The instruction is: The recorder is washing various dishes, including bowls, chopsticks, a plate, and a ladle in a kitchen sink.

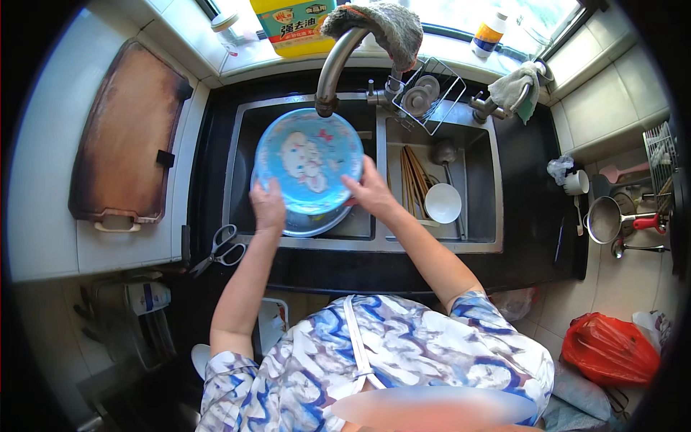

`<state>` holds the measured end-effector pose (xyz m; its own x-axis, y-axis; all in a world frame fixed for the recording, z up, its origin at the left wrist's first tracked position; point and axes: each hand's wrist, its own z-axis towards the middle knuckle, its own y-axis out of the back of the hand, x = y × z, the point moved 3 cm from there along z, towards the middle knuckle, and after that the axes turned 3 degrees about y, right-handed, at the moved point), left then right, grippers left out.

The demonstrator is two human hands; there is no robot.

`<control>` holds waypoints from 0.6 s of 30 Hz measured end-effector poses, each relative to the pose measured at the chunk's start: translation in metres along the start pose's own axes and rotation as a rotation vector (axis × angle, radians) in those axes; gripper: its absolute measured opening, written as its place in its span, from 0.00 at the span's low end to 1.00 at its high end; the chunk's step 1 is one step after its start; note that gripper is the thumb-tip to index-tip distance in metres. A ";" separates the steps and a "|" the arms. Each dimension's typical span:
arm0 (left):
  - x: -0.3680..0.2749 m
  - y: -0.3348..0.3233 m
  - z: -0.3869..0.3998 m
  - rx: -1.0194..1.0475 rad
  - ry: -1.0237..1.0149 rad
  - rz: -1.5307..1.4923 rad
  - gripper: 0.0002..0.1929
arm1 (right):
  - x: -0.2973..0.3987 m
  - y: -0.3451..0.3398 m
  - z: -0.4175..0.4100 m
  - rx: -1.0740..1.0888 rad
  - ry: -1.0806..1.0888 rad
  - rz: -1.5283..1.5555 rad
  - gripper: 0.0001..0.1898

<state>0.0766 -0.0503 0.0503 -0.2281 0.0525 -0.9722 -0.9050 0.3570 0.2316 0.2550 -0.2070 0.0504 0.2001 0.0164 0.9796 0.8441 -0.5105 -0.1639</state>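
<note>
Both my hands hold a round blue plate or shallow basin [286, 143] with a white cartoon animal on it, over the left sink bowl. My left hand [268, 205] grips its lower left rim, and my right hand [372, 189] its lower right rim. Beneath it shows part of a metal basin [313, 224], its contents mostly hidden. The curved faucet spout [330, 75], draped with a grey cloth [383, 27], ends just above the plate's top rim. In the right sink bowl lie wooden chopsticks [413, 178], a white bowl [443, 203] and a metal ladle [446, 154].
Scissors [218, 251] lie on the black counter left of the sink's front edge. A wire rack [445, 102] holding small lids stands behind the divider. A brown cutting board [129, 135] is at the left. A second tap [486, 108] stands at the back right, near a cloth [513, 86].
</note>
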 end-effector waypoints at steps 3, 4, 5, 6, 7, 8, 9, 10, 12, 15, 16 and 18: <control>-0.006 -0.052 -0.039 0.164 0.232 -0.241 0.14 | -0.012 0.052 -0.015 -0.135 0.187 -0.193 0.18; -0.028 -0.065 -0.052 0.288 0.293 -0.259 0.17 | -0.005 0.070 -0.026 -0.157 0.128 -0.158 0.18; -0.049 -0.070 -0.065 0.410 0.356 -0.278 0.21 | 0.005 0.086 -0.044 -0.175 0.066 -0.122 0.19; -0.048 -0.065 -0.070 0.367 0.343 -0.171 0.26 | 0.010 0.105 -0.059 -0.193 0.010 -0.142 0.18; -0.044 -0.055 -0.070 0.342 0.347 -0.181 0.26 | 0.014 0.123 -0.072 -0.206 -0.046 -0.162 0.18; -0.040 -0.039 -0.065 0.331 0.254 -0.158 0.27 | 0.023 0.137 -0.085 -0.252 -0.074 -0.199 0.17; -0.035 -0.023 -0.062 0.320 0.164 -0.134 0.28 | 0.030 0.153 -0.099 -0.301 -0.101 -0.239 0.17; -0.039 -0.002 -0.060 0.283 0.177 -0.116 0.26 | 0.026 0.170 -0.108 -0.349 -0.110 -0.244 0.16; -0.022 0.050 -0.063 0.169 0.237 -0.136 0.21 | 0.008 0.195 -0.114 -0.400 -0.158 -0.277 0.15; -0.009 0.121 -0.096 -0.054 0.352 -0.141 0.18 | -0.038 0.229 -0.100 -0.429 -0.298 -0.353 0.12; -0.004 0.140 -0.112 -0.128 0.382 -0.141 0.17 | -0.048 0.231 -0.094 -0.426 -0.302 -0.356 0.11; 0.008 0.167 -0.146 -0.237 0.415 -0.147 0.17 | -0.071 0.240 -0.081 -0.413 -0.298 -0.376 0.10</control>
<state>-0.1285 -0.1266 0.0860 -0.1721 -0.3756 -0.9107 -0.9840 0.1081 0.1413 0.4030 -0.4004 -0.0493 0.1070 0.4672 0.8776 0.6341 -0.7120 0.3017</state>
